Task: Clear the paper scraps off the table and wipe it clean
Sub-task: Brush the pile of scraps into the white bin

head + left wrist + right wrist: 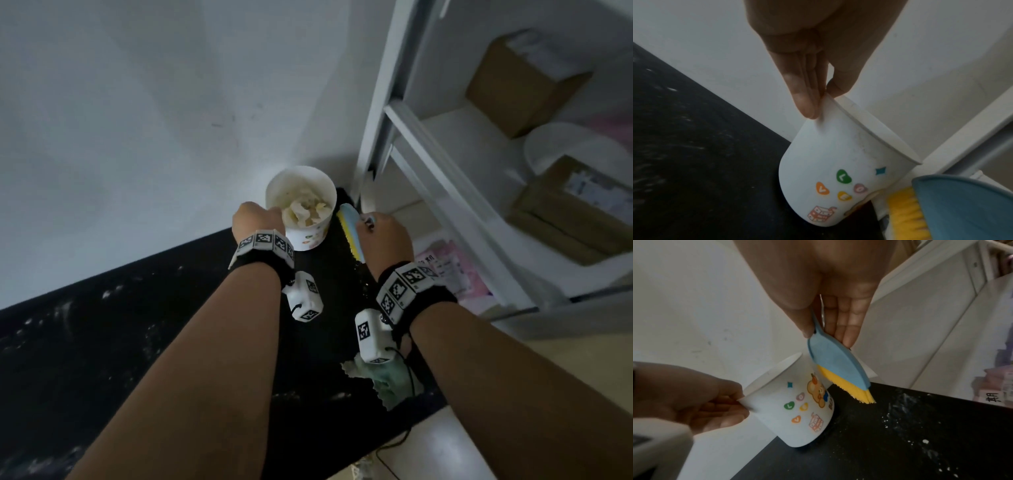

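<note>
A white paper cup [305,209] with coloured stickers stands at the far corner of the black table [137,335], holding crumpled paper scraps [306,212]. My left hand [257,222] pinches the cup [838,162] at its rim between thumb and fingers [805,100], and the cup [793,402] tilts on its base. My right hand [383,240] holds a small blue brush [351,233] with yellow bristles [851,386] just right of the cup, bristle tips close to the tabletop. White crumbs [925,442] dot the table. A pale green cloth [387,380] lies near the table's right edge.
A white wall [137,120] runs along the table's far side. A white shelf frame [428,164] stands to the right, with cardboard boxes [524,82] and a white bowl [575,150] on it. Pink packets [452,267] lie on a lower shelf.
</note>
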A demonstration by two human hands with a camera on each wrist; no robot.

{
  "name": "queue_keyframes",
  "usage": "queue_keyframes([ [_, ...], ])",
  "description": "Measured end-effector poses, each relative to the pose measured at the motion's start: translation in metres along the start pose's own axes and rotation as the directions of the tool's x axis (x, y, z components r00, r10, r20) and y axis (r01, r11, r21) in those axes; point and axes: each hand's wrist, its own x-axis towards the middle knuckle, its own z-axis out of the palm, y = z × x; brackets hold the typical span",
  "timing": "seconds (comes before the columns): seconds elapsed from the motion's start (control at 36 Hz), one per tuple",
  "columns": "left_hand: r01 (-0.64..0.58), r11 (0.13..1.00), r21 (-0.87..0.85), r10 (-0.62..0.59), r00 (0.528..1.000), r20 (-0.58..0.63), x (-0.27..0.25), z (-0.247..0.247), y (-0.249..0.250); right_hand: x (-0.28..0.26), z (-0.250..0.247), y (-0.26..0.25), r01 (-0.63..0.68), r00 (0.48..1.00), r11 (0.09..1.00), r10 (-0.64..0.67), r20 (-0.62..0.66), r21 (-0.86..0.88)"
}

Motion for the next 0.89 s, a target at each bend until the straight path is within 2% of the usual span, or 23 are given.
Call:
queue_keyframes([
  [0.19,-0.026,0.999,-0.022,0.026,1.0,0.001,0.018,0.02,0.021,0.011,0.002,0.014,-0.069,0.997,0.997,0.07,-0.027,0.029],
  [0.33,-0.028,0.999,-0.033,0.029,1.0,0.009,0.018,0.027,0.026,0.017,0.005,0.021,-0.151,0.988,0.988,0.15,-0.032,-0.024],
  [0.47,-0.101,0.993,-0.054,0.103,0.994,0.033,0.014,0.031,0.022,0.02,0.01,0.029,-0.214,0.976,0.977,0.214,-0.028,0.002],
  [0.67,-0.158,0.987,0.029,0.158,0.987,-0.005,0.0,0.026,0.006,0.012,0.0,0.026,-0.186,0.982,0.982,0.187,-0.031,0.016],
  [0.78,-0.176,0.977,0.122,0.174,0.984,0.029,-0.013,0.025,-0.011,0.002,-0.003,0.025,-0.15,0.989,0.989,0.15,-0.014,0.003],
  [0.89,-0.195,0.948,0.252,0.187,0.981,0.055,-0.03,0.03,-0.031,-0.008,0.0,0.026,-0.109,0.991,0.994,0.106,0.087,0.032],
])
